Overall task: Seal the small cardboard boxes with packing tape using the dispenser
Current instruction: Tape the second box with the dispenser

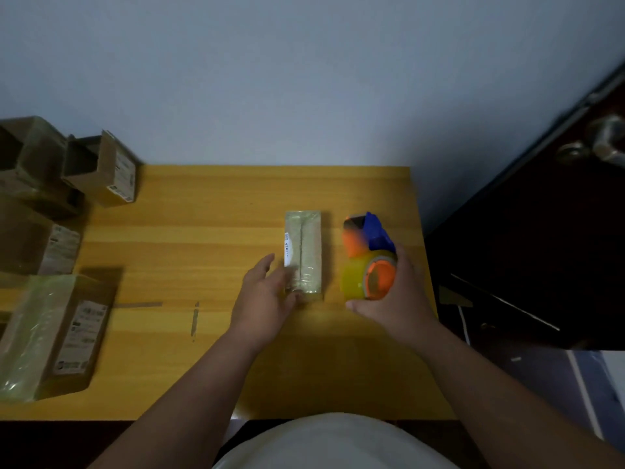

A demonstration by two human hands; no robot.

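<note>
A small narrow cardboard box (306, 245) lies lengthwise on the wooden table (209, 211), with clear tape over its top seam and a white label on its left side. My left hand (267, 296) reaches to the box's near left corner with fingers straight, touching or nearly touching it; motion blur hides the contact. My right hand (395, 296) grips the tape dispenser (368, 255), blue and orange with a yellowish roll of tape. The dispenser is just right of the box, apart from it.
Several cardboard boxes stand along the table's left side: a taped one (50, 333) near the front, an open one (105, 167) at the back. A dark door (541, 231) with a metal handle is right of the table. A wall stands behind.
</note>
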